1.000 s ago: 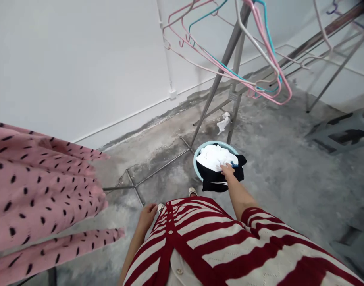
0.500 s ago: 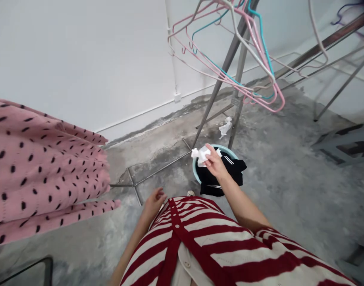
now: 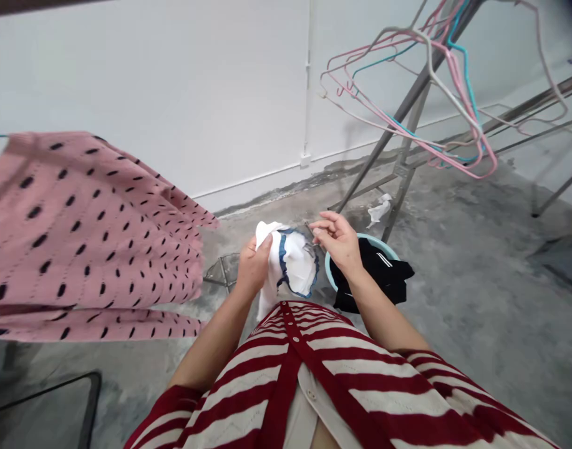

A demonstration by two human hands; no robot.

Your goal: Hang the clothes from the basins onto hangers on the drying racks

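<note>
A white garment (image 3: pixel 299 265) with dark blue trim hangs bunched in front of my striped top; its exact kind is unclear. My left hand (image 3: pixel 254 265) is closed on its upper left part, thumb on top. Just right of the garment, my right hand (image 3: pixel 339 243) has thumb and forefinger drawn together beside the blurred blue edge. What sits between those fingertips is too small to make out. Below and right of that hand, a light blue basin (image 3: pixel 330 271) on the floor holds black clothing (image 3: pixel 372 274) with white stripes, part of it draped over the rim.
Pink, teal and white hangers (image 3: pixel 473 118) hang off a metal rack (image 3: pixel 410 125) at upper right. A pink cloth with black marks (image 3: pixel 98 243) hangs on the left. A white piece (image 3: pixel 379 211) lies near the rack's foot. A dark frame (image 3: pixel 92 405) is at lower left.
My left hand has come up and taken hold of the white garment, which was crumpled in my right hand over the basin. The garment now hangs spread out. The view has shifted left.
</note>
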